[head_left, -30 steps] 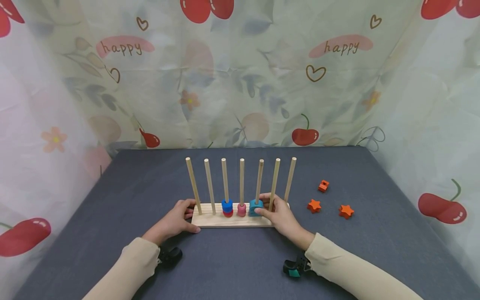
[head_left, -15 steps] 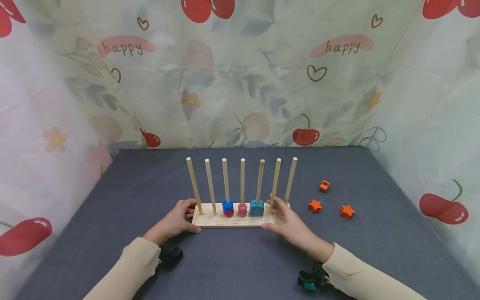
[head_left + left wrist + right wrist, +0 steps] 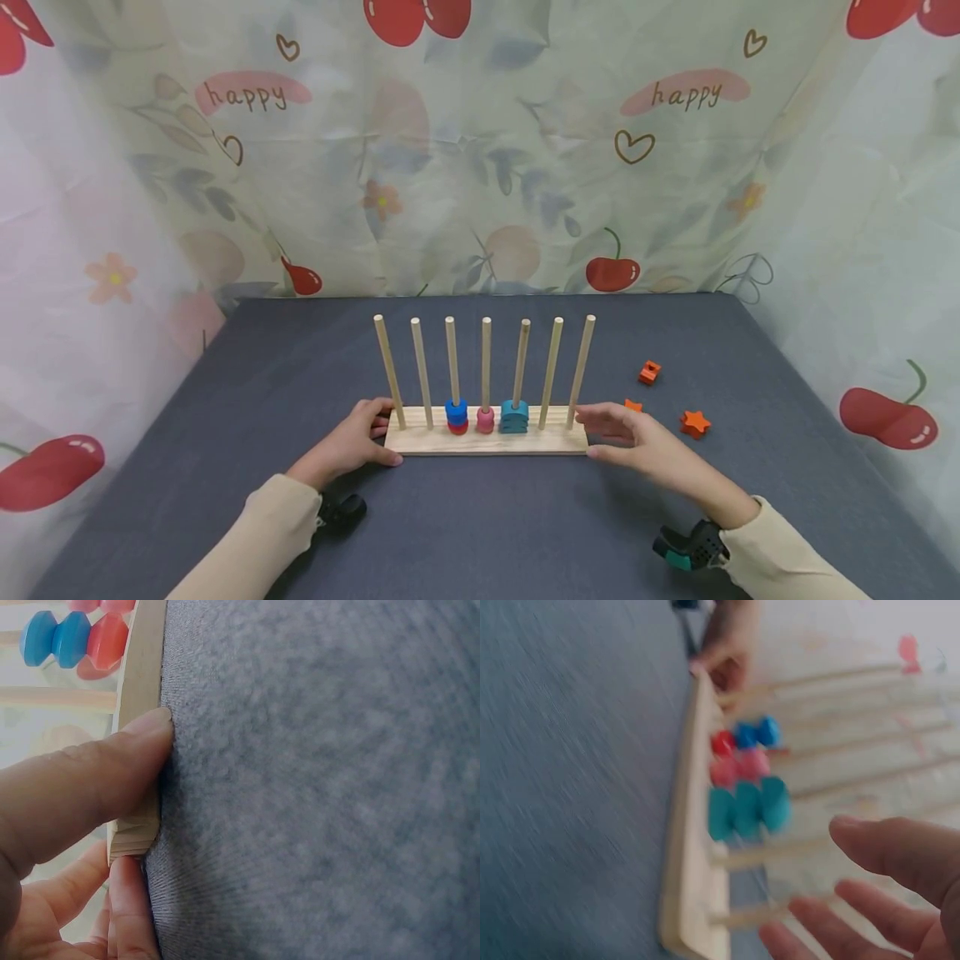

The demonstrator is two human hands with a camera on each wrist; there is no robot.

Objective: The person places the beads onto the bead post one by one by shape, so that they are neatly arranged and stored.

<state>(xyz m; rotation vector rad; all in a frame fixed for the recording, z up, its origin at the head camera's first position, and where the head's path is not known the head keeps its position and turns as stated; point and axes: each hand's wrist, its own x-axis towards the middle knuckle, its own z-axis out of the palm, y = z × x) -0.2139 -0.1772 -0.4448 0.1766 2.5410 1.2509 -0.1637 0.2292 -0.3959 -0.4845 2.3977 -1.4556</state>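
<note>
A wooden peg stand (image 3: 487, 447) with several upright pegs stands on the dark cloth. My left hand (image 3: 345, 443) grips its left end, thumb (image 3: 112, 769) along the front face and fingers round the end. Blue beads (image 3: 456, 411) sit above a red bead (image 3: 457, 429) on one peg. Pink beads (image 3: 739, 766) are on the middle peg, and teal scalloped beads (image 3: 514, 417) are stacked on the peg to its right. My right hand (image 3: 645, 442), fingers extended and holding nothing, is at the stand's right end.
Orange star beads lie right of the stand: one star (image 3: 695, 424) in full view, another star (image 3: 633, 406) partly behind my right hand. Farther back is an orange square bead (image 3: 649, 372). A patterned curtain (image 3: 465, 167) rises behind the table.
My right hand has let go of the teal bead, leaving it on its peg, and has moved right past the stand's end. The left hand keeps its place.
</note>
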